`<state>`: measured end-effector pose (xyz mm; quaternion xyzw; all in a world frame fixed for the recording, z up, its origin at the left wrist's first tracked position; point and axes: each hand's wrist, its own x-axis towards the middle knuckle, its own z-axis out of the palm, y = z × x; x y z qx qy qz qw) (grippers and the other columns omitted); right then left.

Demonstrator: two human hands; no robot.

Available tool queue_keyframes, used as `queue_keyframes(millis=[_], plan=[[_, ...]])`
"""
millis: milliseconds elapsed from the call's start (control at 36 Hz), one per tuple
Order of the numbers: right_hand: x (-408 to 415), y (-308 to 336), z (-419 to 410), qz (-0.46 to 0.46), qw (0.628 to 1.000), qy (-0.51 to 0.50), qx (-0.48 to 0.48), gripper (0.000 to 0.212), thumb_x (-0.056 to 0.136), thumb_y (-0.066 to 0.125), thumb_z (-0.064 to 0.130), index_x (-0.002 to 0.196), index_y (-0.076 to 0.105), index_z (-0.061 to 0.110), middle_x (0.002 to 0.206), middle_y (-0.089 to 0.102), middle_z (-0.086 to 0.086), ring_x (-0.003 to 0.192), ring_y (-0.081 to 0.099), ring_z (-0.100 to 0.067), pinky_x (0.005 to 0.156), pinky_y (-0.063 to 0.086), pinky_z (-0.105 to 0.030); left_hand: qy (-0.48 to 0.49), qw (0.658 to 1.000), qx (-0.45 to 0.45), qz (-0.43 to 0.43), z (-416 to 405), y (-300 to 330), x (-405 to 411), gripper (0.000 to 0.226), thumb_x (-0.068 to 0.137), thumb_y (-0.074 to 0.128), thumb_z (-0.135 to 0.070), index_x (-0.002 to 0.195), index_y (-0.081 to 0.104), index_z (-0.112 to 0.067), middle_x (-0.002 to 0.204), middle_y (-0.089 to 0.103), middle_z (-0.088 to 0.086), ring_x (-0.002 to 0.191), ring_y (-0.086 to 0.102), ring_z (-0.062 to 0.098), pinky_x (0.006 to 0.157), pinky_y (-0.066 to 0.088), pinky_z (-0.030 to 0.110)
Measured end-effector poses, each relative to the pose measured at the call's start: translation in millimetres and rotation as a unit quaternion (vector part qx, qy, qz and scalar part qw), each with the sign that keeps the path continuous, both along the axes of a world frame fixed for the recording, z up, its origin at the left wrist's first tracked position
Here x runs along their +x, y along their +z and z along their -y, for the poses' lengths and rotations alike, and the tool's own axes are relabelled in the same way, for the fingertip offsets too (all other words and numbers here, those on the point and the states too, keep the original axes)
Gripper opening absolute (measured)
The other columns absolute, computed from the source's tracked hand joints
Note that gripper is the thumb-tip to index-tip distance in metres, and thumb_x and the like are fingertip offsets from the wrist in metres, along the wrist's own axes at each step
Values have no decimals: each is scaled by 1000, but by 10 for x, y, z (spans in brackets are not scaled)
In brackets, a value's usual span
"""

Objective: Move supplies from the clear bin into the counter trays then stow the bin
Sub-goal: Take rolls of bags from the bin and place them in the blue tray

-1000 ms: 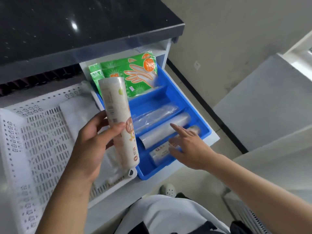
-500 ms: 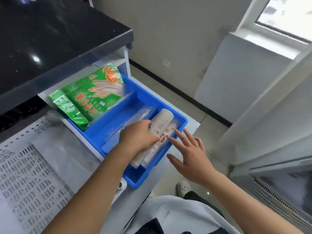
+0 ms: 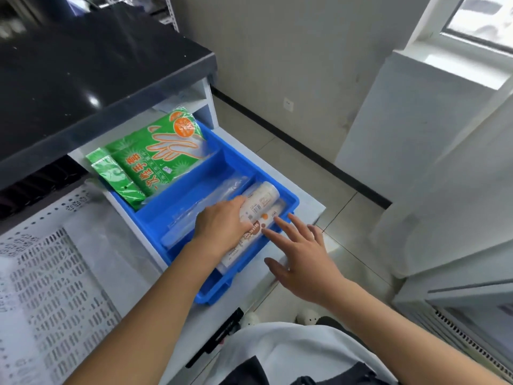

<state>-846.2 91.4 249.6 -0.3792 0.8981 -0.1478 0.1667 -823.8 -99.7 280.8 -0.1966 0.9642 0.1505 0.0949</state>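
Head view: blue divided tray [image 3: 288, 200] now holds the printed white roll [image 3: 256, 202], carried over from above the white perforated tray [image 3: 41, 273] a second ago; placement nearly complete. Left hand [image 3: 222, 227] lies curled on the roll. Right hand [image 3: 301, 258] hovers spread, empty. Roll cylindrical, film-wrapped, lying lengthwise.
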Motion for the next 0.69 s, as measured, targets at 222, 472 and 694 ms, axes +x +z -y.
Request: queue_keyframes(millis=[222, 472, 694], plan=[[-277, 9, -218, -5, 994, 112, 2, 64, 94, 42, 57, 153, 17, 44, 166, 11, 9, 153, 1, -23, 121, 2, -56, 75, 997, 17, -5, -234, -88, -27, 66, 97, 57, -37, 154, 24, -30, 146, 49, 6, 129, 49, 29, 93, 51, 46], [-498, -37, -324, 11, 983, 185, -15, 65, 92, 43, 56, 152, 20, 41, 166, 10, 7, 153, 1, -24, 119, 3, -60, 164, 986, 32, -19, -397, -152, -78, 65, 96, 58, -34, 154, 28, -34, 152, 44, 0, 135, 44, 28, 107, 41, 49], [-588, 5, -489, 74, 967, 235, -65, 58, 93, 52, 49, 147, 38, 36, 164, 21, 3, 153, 5, -19, 120, 12, -48, 250, 967, -33, -28, -741, 57, 327, 77, 93, 49, -57, 155, 5, -44, 166, 16, 2, 151, 12, 26, 121, 6, 57]])
